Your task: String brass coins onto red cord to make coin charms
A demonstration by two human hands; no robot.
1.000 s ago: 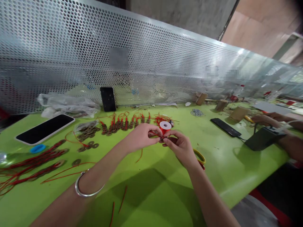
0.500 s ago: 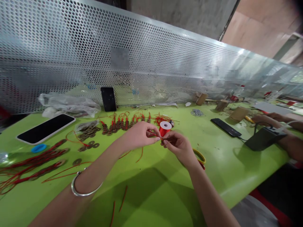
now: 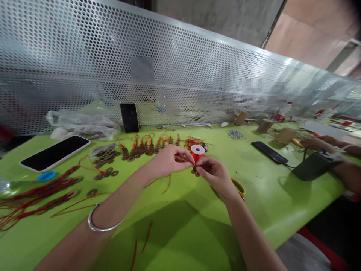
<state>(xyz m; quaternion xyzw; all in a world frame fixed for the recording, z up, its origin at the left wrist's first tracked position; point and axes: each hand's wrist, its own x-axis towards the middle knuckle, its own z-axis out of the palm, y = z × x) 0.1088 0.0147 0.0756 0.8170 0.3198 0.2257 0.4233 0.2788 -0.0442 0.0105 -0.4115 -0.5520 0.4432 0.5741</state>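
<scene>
My left hand point(image 3: 166, 160) and my right hand point(image 3: 214, 176) meet above the middle of the green table point(image 3: 186, 226), fingers pinched together on a thin red cord point(image 3: 168, 181) whose loose end hangs down to the table. What lies between the fingertips is too small to make out. A red thread spool point(image 3: 197, 152) with a white top stands just behind the fingertips. A silver bangle point(image 3: 101, 222) sits on my left wrist. A row of strung coins point(image 3: 141, 150) with red tassels lies behind my hands, and loose coins point(image 3: 105, 163) lie to the left.
Two phones point(image 3: 55, 152) point(image 3: 129, 117) lie and lean at the back left by plastic bags point(image 3: 81, 126). Long red coin strings point(image 3: 39, 195) cover the left. Yellow-handled scissors point(image 3: 239, 187) lie under my right hand. Another person's arms point(image 3: 338, 158), a black phone point(image 3: 269, 151) and a perforated metal screen point(image 3: 180, 75) are also there.
Both hands stayed together at the spool, shifting slightly. The loose red cord end under my left hand has swung out more to the left.
</scene>
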